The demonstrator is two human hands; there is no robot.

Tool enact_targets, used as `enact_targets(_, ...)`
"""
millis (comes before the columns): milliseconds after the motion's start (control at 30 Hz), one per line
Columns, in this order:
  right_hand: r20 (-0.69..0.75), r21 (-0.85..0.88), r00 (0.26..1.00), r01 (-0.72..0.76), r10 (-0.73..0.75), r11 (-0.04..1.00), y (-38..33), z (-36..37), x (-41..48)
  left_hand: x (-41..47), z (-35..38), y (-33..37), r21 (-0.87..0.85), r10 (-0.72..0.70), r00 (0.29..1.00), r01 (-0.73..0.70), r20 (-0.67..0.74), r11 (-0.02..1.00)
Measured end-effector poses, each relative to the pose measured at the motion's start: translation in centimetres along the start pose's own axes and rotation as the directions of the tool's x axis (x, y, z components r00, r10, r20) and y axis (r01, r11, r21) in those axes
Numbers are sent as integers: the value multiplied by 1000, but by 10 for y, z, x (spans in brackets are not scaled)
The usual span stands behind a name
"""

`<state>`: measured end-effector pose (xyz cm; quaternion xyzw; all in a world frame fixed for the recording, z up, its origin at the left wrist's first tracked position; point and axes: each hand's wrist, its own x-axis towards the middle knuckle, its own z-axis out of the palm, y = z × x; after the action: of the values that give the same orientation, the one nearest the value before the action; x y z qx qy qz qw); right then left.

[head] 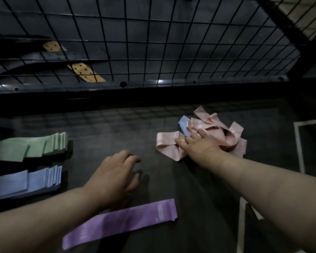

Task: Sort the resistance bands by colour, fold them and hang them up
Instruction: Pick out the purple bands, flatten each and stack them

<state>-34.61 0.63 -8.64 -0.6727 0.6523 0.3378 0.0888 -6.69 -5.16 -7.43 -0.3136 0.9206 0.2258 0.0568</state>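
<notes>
On dark flooring (190,190), hands by a tangled heap of pale pink fabric bands (219,132).
Straight-fingered, the right hand (199,146) rests on it; the left hand (113,176) hovers loosely curled, empty, over a flat purple fabric band (120,221); a folded green stack (27,147) and blue stack (24,181) lie left.

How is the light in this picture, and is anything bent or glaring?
Head view: dim overall, yet the purple band shows its colour clearly; a small glare spot on the dark rail below the wire grid; grid lines bow from the wide lens; the left hand casts a soft shadow to its right.
</notes>
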Motion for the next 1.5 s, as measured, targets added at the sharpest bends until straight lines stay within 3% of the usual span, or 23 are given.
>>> enact_targets(133, -48, 26, 999, -20, 21, 999, 7, 13, -6, 45, -6, 24, 52, 53, 982, -63, 180, 997)
enact_targets(233, -35, 249, 999, 20, -12, 968, 5, 24, -12, 71, -5, 38, 65, 59, 957, -80, 284, 995)
enact_targets(333, -74, 460, 997, 11, 26, 888, 0, 24, -25, 89, 9, 45, -84, -17, 944, 48, 330, 995)
enact_targets(433, 91, 483, 984, 92, -154, 871, -2, 28, -47, 92, 28, 52, -251, -86, 917, 195, 389, 948)
enact_targets(500, 210, 478, 950, 107, -232, 872, 0, 33, -63, 86, 41, 58, -212, -70, 896, 179, 440, 961)
enact_targets(567, 241, 524, 941, 80, -238, 848, 4, 30, -77, 83, 48, 65, -146, -19, 885, 98, 466, 984)
enact_targets(733, 75, 836, 973, 57, -217, 546, -5, 7, -95, 84, 55, 80, -332, 12, 884, 163, 467, 929)
enact_targets(800, 125, 892, 971, -19, -205, 452, -8, 4, -85, 86, 57, 79, -326, 11, 882, 162, 470, 931)
enact_targets(833, 142, 887, 973, -44, -182, 459, -9, 5, -75, 86, 58, 78, -324, 20, 887, 148, 461, 934)
enact_targets(933, 52, 683, 999, -45, 13, 729, -6, 17, -52, 86, 57, 79, -415, 4, 930, 161, 368, 895)
enact_targets(967, 0, 632, 1000, -11, 15, 775, -7, 22, -47, 86, 58, 80, -470, -42, 938, 211, 344, 857)
enact_targets(1100, 105, 595, 985, 49, -138, 802, -15, 39, -43, 85, 60, 83, -576, -246, 893, 434, 377, 693)
enact_targets(1233, 65, 470, 995, 41, -81, 882, -24, 55, -51, 81, 62, 82, -687, -235, 861, 503, 451, 524)
enact_targets(1367, 93, 398, 984, 101, -150, 912, -3, 65, -65, 75, 58, 89, -683, -189, 844, 521, 502, 511)
enact_targets(1433, 86, 435, 995, 14, -58, 900, 17, 72, -70, 73, 57, 89, -665, -171, 830, 533, 531, 524)
enact_targets(1500, 79, 495, 983, -182, 164, 849, 41, 78, -70, 71, 57, 88, -652, -173, 820, 545, 545, 527)
